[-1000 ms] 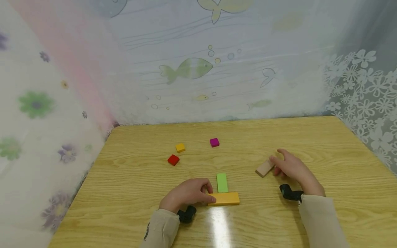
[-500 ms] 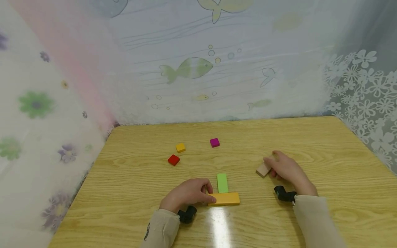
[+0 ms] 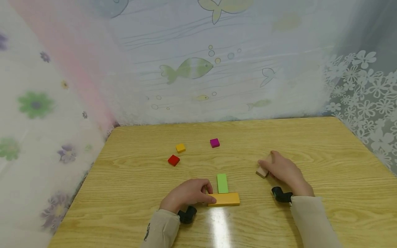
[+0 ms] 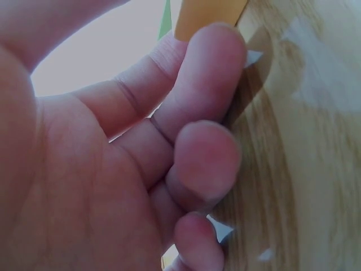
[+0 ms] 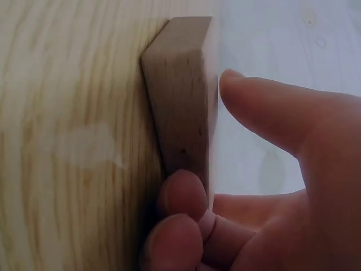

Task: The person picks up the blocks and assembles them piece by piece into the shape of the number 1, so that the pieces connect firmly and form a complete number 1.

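At the front middle, my left hand (image 3: 189, 193) pinches the left end of a flat orange-yellow block (image 3: 227, 199), thumb on the near side and fingers behind. In the left wrist view, the block's end (image 4: 208, 16) shows at the top by the fingertips; the other fingers (image 4: 207, 161) curl close over the table. A light green block (image 3: 222, 183) stands end-on against its far side. To the right, my right hand (image 3: 283, 170) reaches over a plain wooden block (image 3: 262, 172) lying on the table. In the right wrist view, two fingertips are at the wooden block's side (image 5: 177, 107), while the thumb (image 5: 254, 104) is held off it.
Farther back on the wooden table (image 3: 142, 193) lie a red square block (image 3: 173, 160), a yellow one (image 3: 180, 148) and a magenta one (image 3: 214, 143). A patterned curtain (image 3: 192, 96) borders the table's far edge, with more fabric at the left.
My right hand has moved left over the wooden block, its thumb now across the top and covering more of it. My left hand and the other blocks have stayed in place.
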Demonstrator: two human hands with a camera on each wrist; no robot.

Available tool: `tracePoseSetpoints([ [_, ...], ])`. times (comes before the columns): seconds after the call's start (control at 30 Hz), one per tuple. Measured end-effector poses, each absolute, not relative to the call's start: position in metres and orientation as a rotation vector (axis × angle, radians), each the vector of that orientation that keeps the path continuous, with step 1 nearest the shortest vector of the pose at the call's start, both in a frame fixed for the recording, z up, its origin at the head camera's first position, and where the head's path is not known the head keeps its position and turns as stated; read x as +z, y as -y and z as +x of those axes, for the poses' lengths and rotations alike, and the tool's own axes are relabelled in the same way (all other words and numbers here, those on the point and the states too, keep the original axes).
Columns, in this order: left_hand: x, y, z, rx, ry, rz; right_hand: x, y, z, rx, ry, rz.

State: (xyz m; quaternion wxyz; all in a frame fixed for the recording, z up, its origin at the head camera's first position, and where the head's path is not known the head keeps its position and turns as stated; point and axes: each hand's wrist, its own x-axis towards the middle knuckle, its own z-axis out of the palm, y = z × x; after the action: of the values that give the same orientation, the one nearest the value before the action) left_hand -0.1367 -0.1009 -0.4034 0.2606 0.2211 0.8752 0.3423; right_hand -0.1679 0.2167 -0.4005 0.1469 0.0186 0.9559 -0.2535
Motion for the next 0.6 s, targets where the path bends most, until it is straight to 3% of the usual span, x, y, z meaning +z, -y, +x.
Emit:
tracePoseSetpoints([
  [0.6,-0.4019,0.1003,-0.1362,0.923,-2.374,0.585,-0.3989,-0.2112,-0.1656,-0.762,-2.761,0.032],
])
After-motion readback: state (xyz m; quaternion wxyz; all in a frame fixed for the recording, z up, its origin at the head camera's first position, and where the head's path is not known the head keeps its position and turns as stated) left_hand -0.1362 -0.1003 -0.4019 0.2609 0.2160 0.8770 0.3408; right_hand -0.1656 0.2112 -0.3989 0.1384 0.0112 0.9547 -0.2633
